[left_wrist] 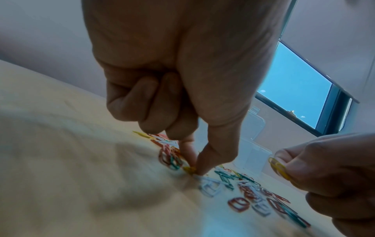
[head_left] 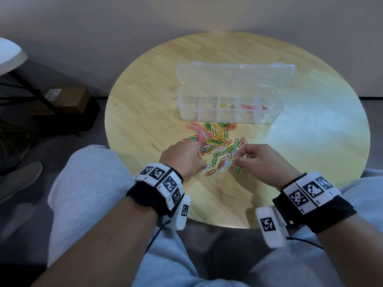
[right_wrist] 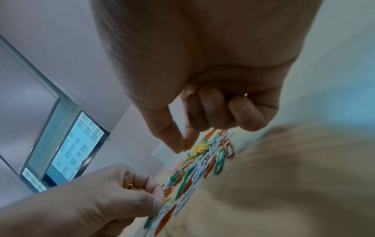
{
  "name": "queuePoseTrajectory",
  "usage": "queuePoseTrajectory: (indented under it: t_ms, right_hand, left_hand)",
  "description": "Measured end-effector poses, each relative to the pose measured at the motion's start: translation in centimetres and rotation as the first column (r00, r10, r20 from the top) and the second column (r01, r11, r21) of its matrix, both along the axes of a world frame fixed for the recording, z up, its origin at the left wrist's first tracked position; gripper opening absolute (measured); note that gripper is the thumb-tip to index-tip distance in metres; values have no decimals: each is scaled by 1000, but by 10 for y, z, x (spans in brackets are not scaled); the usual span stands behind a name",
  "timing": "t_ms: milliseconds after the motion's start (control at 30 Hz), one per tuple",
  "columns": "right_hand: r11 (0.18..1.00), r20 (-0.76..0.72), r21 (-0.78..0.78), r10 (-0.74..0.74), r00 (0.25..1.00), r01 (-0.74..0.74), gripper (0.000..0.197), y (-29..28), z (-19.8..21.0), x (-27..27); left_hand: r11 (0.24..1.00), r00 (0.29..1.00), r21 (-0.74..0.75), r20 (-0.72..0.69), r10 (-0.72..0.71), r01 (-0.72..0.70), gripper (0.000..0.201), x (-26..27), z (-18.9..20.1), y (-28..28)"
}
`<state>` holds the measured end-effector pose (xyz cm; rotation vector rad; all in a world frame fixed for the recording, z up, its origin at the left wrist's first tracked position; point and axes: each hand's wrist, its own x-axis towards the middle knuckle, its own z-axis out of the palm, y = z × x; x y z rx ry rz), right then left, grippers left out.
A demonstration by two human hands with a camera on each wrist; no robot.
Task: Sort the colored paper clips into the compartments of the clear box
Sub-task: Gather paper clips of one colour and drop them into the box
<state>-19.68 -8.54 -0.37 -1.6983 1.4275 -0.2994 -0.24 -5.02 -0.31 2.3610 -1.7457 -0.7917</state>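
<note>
A pile of coloured paper clips [head_left: 213,139] lies on the round wooden table [head_left: 145,121], just in front of the clear box [head_left: 186,112]. The box stands with its lid [head_left: 234,75] folded back; yellow clips [head_left: 224,106] and red clips [head_left: 246,107] lie in separate compartments. My left hand [left_wrist: 194,168] pinches a yellow clip [left_wrist: 189,170] between thumb and forefinger at the pile's near left edge. My right hand [right_wrist: 182,147] pinches yellow clips [left_wrist: 278,168] over the pile's near right side, its other fingers curled.
The box sits past the pile, toward the table's far side. On the floor to the left are a cardboard box [head_left: 68,98], a black table frame and a shoe [head_left: 18,179]. My knees in light grey trousers [head_left: 87,183] press against the table's near edge.
</note>
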Motion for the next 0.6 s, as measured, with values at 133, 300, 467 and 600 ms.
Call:
queuePoseTrajectory:
  t_ms: [133,300,467,600]
  right_hand:
    - [1000,6,0,2,1000,-2,9,1,0,0]
    - [1000,14,-11,3,1000,-3,10,2,1,-1]
    - [1000,14,-15,-3,1000,3,10,2,2,-3]
    - [1000,3,-19,5,1000,-5,11,2,5,-4]
  left_hand:
    - [1000,1000,11,-13,5,-5,11,-4,-3,1]
    - [1000,1000,11,6,-17,17,22,-6,-6,3]
    - [999,1000,-24,22,-20,21,9,-6,-1,5]
    - [997,999,-73,26,18,-16,1,2,4,4]
